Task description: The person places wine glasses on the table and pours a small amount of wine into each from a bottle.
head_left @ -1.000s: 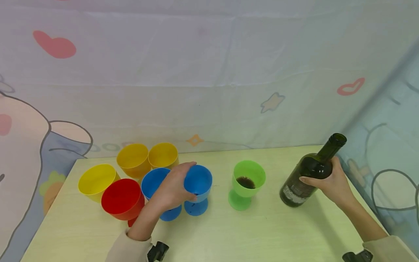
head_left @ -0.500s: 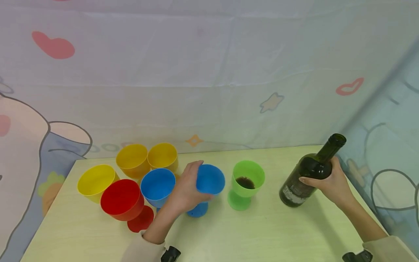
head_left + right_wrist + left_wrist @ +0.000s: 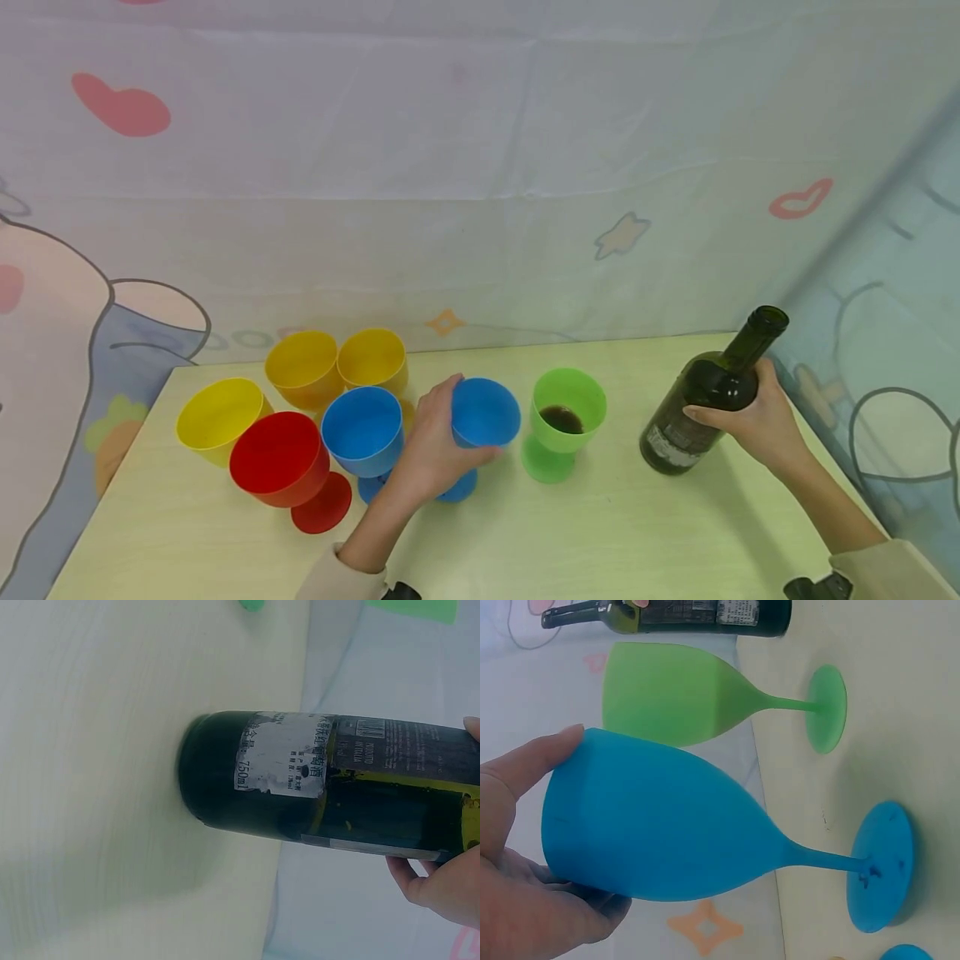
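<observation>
Held blue goblet [image 3: 486, 414] shifted rightward; narrow gap, seemingly, to green goblet [image 3: 566, 442].

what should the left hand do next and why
The left hand should probably set its blue goblet firmly beside the green goblet: the foot is at or near the table, no liquid shows inside, and the right hand grips the bottle.

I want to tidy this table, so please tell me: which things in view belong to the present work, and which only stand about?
Belongs to the job:
wine bottle, gripped by the right hand
blue goblet, held in the left hand
green goblet, probably, since it has dark liquid inside

Seemingly just standing about:
second blue goblet
red goblet
three yellow cups
</observation>
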The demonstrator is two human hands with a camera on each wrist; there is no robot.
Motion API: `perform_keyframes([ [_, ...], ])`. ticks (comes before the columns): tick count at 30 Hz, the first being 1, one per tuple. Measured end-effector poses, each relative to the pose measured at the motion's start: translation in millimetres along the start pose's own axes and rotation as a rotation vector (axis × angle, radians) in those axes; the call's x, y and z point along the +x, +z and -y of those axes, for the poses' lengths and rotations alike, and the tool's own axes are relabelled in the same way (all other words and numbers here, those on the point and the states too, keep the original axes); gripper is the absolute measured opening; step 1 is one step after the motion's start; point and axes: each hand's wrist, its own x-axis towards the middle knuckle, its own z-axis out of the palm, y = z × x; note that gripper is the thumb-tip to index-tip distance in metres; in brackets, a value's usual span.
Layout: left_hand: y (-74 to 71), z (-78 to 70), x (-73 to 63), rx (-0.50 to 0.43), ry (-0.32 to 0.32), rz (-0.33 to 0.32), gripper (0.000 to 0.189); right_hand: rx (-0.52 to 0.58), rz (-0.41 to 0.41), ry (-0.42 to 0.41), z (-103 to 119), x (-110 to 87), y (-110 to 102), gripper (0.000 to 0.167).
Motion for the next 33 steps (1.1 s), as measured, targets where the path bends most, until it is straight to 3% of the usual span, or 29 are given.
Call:
perform_keyframes([
  [11, 1.8, 4.2, 1.3, -0.069, -0.03, 0.014, 0.089, 0.004, -0.001, -0.008, 0, 1.8, 0, 0.084],
  [21, 2.7, 4.2, -0.5, -0.05, -0.024, -0.002, 0.091, 0.035, 0.004, 0.0, 4, -0.3, 3, 0.085],
  [33, -10.3, -12.8, -6.4, -0.13, 0.076, -0.019, 0.086, 0.017, 0.018, -0.019, 10, -0.7, 8, 0.084],
])
